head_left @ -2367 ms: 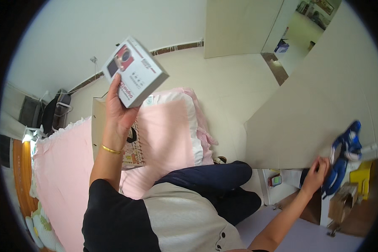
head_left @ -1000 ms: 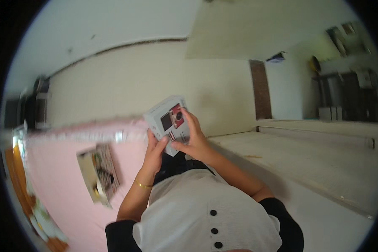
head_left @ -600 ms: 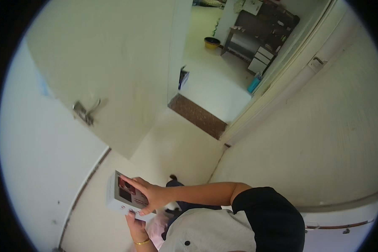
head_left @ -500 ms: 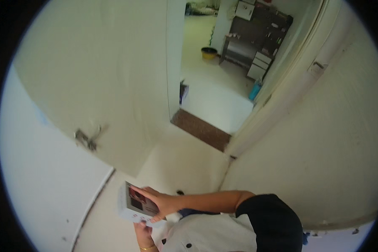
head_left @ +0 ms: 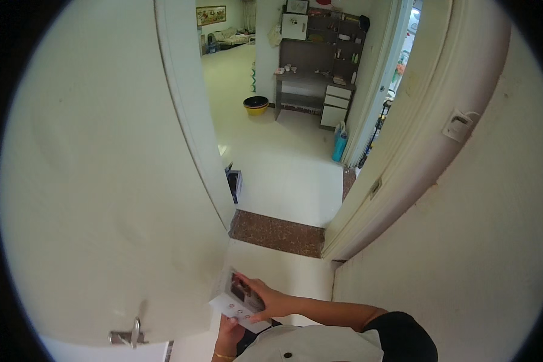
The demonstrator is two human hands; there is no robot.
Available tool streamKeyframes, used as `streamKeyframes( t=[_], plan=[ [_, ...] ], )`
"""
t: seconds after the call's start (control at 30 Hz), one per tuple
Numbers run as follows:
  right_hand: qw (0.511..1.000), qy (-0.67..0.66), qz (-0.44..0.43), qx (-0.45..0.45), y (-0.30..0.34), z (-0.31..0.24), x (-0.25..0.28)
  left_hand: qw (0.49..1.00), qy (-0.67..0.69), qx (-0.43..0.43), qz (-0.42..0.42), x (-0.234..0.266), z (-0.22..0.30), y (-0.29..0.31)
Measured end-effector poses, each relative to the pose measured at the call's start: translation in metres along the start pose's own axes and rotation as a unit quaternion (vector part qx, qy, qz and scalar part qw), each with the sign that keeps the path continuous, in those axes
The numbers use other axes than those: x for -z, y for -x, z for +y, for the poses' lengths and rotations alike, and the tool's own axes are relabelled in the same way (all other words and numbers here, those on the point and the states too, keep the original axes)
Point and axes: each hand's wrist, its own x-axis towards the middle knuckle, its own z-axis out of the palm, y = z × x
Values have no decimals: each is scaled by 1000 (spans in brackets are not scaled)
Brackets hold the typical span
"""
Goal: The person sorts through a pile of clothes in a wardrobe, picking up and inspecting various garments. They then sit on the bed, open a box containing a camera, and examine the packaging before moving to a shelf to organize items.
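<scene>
White box (head_left: 240, 304) gripped by both hands, left hand (head_left: 229, 329) half hidden beneath

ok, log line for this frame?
left hand: under box | right hand: on box | open door left | doorway ahead

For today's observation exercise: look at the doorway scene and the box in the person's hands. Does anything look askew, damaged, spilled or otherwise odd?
Nothing stands out. The white door stands open beside the person, and both hands hold a small white box tilted: the right hand on top, the left hand beneath. The floor beyond the brown threshold strip shows no spill.
</scene>
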Motion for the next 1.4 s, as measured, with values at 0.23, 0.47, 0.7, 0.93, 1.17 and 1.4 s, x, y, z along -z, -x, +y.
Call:
streamKeyframes(
  t=[0.23, 0.47, 0.7, 0.93, 1.17, 1.4],
  plan=[
    [989, 34, 133, -60, -22, 1, 41, 985, 42, 124, -108, 19, 18, -97],
    [970, 72, 225, -61, -52, -2, 117, 969, 23, 179, -166, 32, 0, -211],
    [967, 65, 243, -36, -137, 55, 315, 962, -146, 108, -203, 60, -54, -437],
    [973, 27, 229, -16, -147, 63, 393, 966, -185, 78, -163, 9, -65, -504],
    [980, 20, 198, -11, -191, 73, 505, 971, -176, 83, -139, 2, -80, -609],
    [965, -9, 261, -36, -234, 93, 610, 966, -138, 146, -166, -20, -87, -735]
  ],
)
